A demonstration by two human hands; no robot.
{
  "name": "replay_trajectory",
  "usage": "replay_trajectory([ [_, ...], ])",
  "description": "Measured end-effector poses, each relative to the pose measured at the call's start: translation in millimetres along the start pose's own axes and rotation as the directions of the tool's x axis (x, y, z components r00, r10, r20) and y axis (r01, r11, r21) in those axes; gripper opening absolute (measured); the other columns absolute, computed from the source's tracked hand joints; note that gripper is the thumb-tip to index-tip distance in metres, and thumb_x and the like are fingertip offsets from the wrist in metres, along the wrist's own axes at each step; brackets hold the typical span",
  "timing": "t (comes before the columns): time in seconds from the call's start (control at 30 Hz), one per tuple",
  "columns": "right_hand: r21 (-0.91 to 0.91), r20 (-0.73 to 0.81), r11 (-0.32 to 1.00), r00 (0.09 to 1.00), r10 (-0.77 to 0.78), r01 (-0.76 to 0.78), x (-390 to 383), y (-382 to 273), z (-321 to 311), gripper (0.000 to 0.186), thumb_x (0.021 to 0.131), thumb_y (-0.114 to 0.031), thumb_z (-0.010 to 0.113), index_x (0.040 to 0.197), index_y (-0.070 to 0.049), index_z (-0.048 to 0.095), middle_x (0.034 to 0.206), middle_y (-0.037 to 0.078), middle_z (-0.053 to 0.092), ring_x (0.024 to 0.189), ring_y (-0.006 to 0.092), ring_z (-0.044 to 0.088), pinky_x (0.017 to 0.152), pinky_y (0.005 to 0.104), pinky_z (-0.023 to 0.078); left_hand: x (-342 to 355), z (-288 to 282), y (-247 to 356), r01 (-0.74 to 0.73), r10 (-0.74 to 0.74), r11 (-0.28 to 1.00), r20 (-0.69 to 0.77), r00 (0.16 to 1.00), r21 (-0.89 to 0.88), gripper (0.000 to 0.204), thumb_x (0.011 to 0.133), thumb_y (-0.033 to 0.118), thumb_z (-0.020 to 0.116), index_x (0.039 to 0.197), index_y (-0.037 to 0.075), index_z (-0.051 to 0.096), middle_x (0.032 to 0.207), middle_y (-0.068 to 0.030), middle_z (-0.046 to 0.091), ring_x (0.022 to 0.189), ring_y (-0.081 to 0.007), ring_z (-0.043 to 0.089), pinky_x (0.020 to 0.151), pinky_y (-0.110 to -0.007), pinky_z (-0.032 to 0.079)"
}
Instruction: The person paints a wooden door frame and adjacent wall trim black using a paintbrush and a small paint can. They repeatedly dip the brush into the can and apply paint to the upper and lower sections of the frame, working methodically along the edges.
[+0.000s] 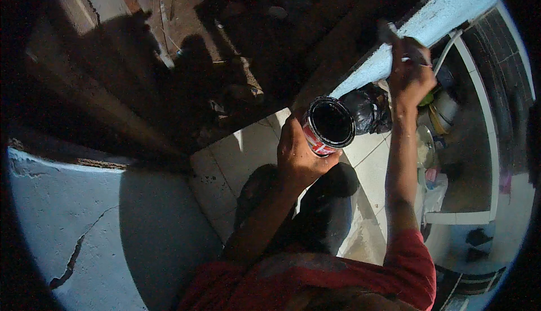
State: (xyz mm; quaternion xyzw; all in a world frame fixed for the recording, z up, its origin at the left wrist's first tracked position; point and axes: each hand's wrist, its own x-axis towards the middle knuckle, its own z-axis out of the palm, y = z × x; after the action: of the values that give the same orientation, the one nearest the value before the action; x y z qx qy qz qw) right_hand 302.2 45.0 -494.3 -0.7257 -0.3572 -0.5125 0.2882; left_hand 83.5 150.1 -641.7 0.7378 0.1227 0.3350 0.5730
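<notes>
My left hand (297,156) is wrapped round a paint can (316,142) with a red and white side, held up in front of my knees. The can has no lid on, its rim is smeared black, and its inside looks dark. Farther forward and to the right, the fingers of my right hand (412,80) are closed on a paintbrush (389,32). Its blurred head lies at the border between a pale blue wall edge (462,1) and dark wood (338,46). Shadow hides whether the bristles touch the surface.
A black plastic bag (366,108) sits on light floor tiles (236,161) just beyond the can. Several household things, among them a clear bag (435,192), stand to the right. At the left is a cracked blue wall (62,215). Deep shadow covers the far left.
</notes>
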Motion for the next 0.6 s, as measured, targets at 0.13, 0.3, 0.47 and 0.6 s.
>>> replay_trajectory([
  [0.13,0.043,0.015,0.996,0.997,0.078,-0.079,-20,-1,-9,0.025,0.09,0.002,0.083,0.114,-0.002,0.076,0.102,0.008,0.081,0.073,0.0142,0.073,0.063,0.0282,0.055,-1,-1,-1,0.015,-0.014,1.0,-0.023,1.0,0.005,0.106,0.062,0.025,0.1,0.15,-0.001,0.046,0.136,-0.0252,0.061,0.125,-0.0458,0.064,0.109,-0.051,0.053],
  [0.3,-0.014,0.507,0.977,0.841,0.188,-0.211,-89,-2,15,0.023,0.095,-0.023,0.084,0.115,-0.013,0.077,0.081,0.014,0.077,0.064,0.0346,0.073,0.063,0.0427,0.058,-2,-6,2,0.065,-0.065,0.998,-0.02,0.998,-0.005,0.104,0.065,0.024,0.098,0.151,-0.001,0.046,0.138,-0.0245,0.061,0.127,-0.0448,0.063,0.111,-0.05,0.052],
  [0.47,-0.145,0.331,0.984,0.933,0.143,-0.099,-46,4,7,0.024,0.093,-0.025,0.088,0.111,-0.014,0.078,0.079,0.01,0.078,0.064,0.0251,0.076,0.059,0.0379,0.057,-1,-8,6,-0.012,0.013,1.0,-0.084,0.996,0.016,0.104,0.065,0.024,0.099,0.15,0.0,0.046,0.137,-0.0241,0.061,0.127,-0.0445,0.064,0.11,-0.05,0.052],
  [0.6,-0.105,0.03,0.992,0.998,-0.064,0.067,15,-3,-20,0.015,0.092,-0.016,0.089,0.102,-0.011,0.079,0.09,0.006,0.081,0.068,0.0153,0.075,0.063,0.0314,0.059,0,-9,7,0.001,-0.004,0.999,-0.098,0.995,-0.034,0.102,0.065,0.025,0.099,0.148,0.0,0.047,0.136,-0.0243,0.062,0.124,-0.0452,0.065,0.109,-0.051,0.053],
])
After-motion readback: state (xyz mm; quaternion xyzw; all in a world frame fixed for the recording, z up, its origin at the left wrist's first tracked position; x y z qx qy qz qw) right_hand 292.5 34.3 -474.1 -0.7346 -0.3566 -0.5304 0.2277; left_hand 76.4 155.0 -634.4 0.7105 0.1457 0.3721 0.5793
